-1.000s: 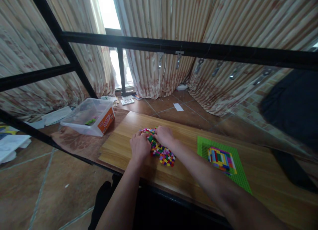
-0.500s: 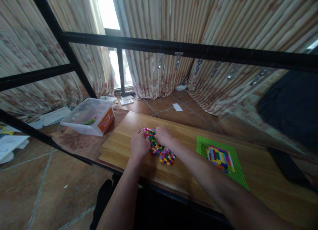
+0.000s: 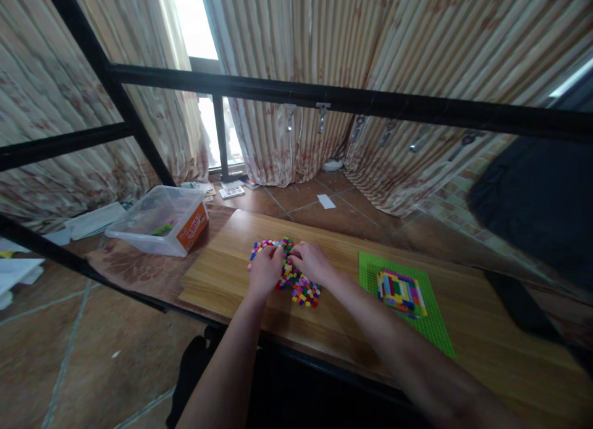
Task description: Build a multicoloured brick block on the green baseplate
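Note:
A pile of small toy bricks (image 3: 303, 291) in many colours lies on the wooden tabletop (image 3: 217, 262). Over the left part of the pile is my left hand (image 3: 266, 271), its fingers bent and drawn together among the bricks. My right hand (image 3: 311, 261) reaches in from the other side, thumb and fingers pinched at the pile's upper edge. Whatever sits between the fingertips of either hand is too small to make out. To the right, a green baseplate (image 3: 438, 321) carries a layered block of coloured bricks (image 3: 402, 293).
A clear plastic bin (image 3: 148, 228) with an orange label and a few green pieces stands left of the board, on a brown cloth (image 3: 111, 256). Black metal bars (image 3: 259, 86) cross in front of patterned curtains (image 3: 296, 39). A white paper (image 3: 327, 201) lies on the tiled floor.
The view has shifted slightly. Both hands have moved a little to the right over the pile, and more bricks show beyond and left of my left hand.

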Demonstrator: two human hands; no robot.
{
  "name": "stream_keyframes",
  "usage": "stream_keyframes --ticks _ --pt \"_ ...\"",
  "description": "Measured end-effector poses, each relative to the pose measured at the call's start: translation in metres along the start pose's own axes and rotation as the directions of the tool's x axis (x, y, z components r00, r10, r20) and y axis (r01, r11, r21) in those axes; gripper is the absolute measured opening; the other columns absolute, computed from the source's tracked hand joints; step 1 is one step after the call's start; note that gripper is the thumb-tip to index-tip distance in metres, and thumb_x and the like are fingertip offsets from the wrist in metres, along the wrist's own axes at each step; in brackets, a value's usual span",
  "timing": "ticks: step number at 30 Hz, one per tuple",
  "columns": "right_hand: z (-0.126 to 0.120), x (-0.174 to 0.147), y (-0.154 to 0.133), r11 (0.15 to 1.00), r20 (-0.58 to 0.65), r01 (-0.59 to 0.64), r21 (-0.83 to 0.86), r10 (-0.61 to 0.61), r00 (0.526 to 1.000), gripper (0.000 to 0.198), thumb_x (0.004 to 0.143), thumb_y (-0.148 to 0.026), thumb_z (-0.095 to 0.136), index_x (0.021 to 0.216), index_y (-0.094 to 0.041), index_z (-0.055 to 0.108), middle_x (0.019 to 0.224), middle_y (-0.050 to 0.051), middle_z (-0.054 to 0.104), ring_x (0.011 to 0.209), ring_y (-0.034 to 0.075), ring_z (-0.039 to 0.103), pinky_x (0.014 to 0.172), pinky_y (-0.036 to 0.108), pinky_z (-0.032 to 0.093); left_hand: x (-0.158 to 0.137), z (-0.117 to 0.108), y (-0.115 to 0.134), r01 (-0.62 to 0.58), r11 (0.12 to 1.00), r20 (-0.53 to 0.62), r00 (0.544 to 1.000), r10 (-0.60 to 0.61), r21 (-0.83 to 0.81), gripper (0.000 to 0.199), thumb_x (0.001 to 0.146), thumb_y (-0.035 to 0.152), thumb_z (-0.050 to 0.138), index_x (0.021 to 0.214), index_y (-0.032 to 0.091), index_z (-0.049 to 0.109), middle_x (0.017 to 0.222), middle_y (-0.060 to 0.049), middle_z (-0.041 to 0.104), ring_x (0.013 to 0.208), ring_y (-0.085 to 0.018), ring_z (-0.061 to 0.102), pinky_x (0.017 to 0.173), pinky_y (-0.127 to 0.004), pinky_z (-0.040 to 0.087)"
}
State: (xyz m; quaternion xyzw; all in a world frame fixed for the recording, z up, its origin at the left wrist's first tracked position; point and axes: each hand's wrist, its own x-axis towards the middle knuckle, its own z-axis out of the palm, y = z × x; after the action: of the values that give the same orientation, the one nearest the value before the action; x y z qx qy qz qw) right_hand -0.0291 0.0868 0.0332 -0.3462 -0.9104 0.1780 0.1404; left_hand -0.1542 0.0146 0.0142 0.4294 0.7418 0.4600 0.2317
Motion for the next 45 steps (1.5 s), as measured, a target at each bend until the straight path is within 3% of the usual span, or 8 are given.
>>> stream_keyframes --ticks 5,10,20,23,29,31,37,45 --pt "0.001 -0.01 0.001 0.963 -0.119 -0.013 0.268 0.047 0.992 0.009 0.082 -0.019 0.059 0.079 -0.018 0.068 0.08 0.003 0.069 0.074 0.015 0.06 0.072 0.027 0.043 0.002 0.005 -0.001 0.163 0.879 0.102 0.986 -0.131 -0.447 0.013 0.069 0.028 0.064 0.067 0.015 0.066 0.055 0.002 0.058 0.056 -0.012 0.053 0.054 -0.021 0.039" --pt "0.012 -0.016 0.0 0.588 -0.079 -0.125 0.799 0.308 0.948 0.019 0.076 -0.036 0.063 0.08 -0.018 0.067 0.068 0.0 0.067 0.058 0.013 0.058 0.058 0.025 0.046 -0.006 0.007 0.009 0.249 0.683 0.25 0.963 -0.1 -0.686 0.024 0.063 0.035 0.075 0.067 0.014 0.065 0.059 0.002 0.059 0.056 -0.009 0.053 0.056 -0.02 0.041" --pt "0.018 -0.034 0.005 0.166 0.076 -0.154 0.974 0.402 0.913 0.032 0.062 -0.045 0.076 0.074 -0.017 0.066 0.056 -0.002 0.061 0.052 0.011 0.053 0.054 0.025 0.047 -0.015 0.011 0.016 0.366 0.555 0.341 0.927 -0.153 -0.747 0.031 0.059 0.035 0.083 0.071 0.012 0.065 0.059 0.001 0.059 0.055 -0.009 0.055 0.057 -0.022 0.047" --pt "0.025 -0.038 0.013 0.238 0.074 -0.188 0.953 0.418 0.905 0.028 0.064 -0.042 0.072 0.077 -0.018 0.067 0.059 -0.002 0.063 0.051 0.011 0.054 0.054 0.026 0.047 -0.016 0.013 0.014 0.383 0.533 0.345 0.922 -0.174 -0.755 0.027 0.063 0.032 0.08 0.074 0.011 0.066 0.062 -0.001 0.062 0.057 -0.009 0.057 0.06 -0.022 0.049" --pt "0.031 -0.044 0.025 0.719 -0.088 -0.207 0.663 0.35 0.933 0.016 0.071 -0.026 0.064 0.082 -0.019 0.073 0.078 0.003 0.074 0.07 0.018 0.065 0.067 0.031 0.05 -0.015 0.017 0.009 0.376 0.588 0.296 0.926 -0.233 -0.716 0.025 0.061 0.03 0.079 0.073 0.012 0.066 0.061 0.0 0.063 0.057 -0.009 0.059 0.061 -0.022 0.048" --pt "0.028 -0.043 0.022 0.719 -0.112 -0.196 0.667 0.357 0.927 0.019 0.074 -0.029 0.063 0.086 -0.019 0.073 0.08 0.004 0.074 0.07 0.018 0.065 0.066 0.03 0.05 -0.016 0.017 0.008 0.374 0.605 0.302 0.927 -0.222 -0.703 0.027 0.06 0.032 0.079 0.074 0.012 0.067 0.063 0.0 0.065 0.059 -0.01 0.06 0.061 -0.023 0.048" --pt "0.025 -0.035 0.006 0.454 -0.039 -0.194 0.87 0.455 0.889 0.029 0.07 -0.041 0.068 0.086 -0.017 0.071 0.07 0.002 0.07 0.058 0.015 0.06 0.055 0.026 0.049 -0.018 0.024 0.009 0.333 0.604 0.298 0.941 -0.162 -0.724 0.029 0.058 0.035 0.08 0.071 0.013 0.067 0.065 0.0 0.064 0.06 -0.009 0.057 0.063 -0.022 0.047" --pt "0.026 -0.037 0.003 0.526 -0.127 -0.175 0.832 0.488 0.863 0.02 0.069 -0.037 0.067 0.071 -0.018 0.069 0.063 0.002 0.067 0.055 0.014 0.058 0.056 0.028 0.049 -0.02 0.032 0.007 0.255 0.67 0.241 0.964 -0.117 -0.697 0.025 0.064 0.036 0.073 0.066 0.013 0.064 0.058 0.002 0.058 0.055 -0.008 0.05 0.055 -0.02 0.04"
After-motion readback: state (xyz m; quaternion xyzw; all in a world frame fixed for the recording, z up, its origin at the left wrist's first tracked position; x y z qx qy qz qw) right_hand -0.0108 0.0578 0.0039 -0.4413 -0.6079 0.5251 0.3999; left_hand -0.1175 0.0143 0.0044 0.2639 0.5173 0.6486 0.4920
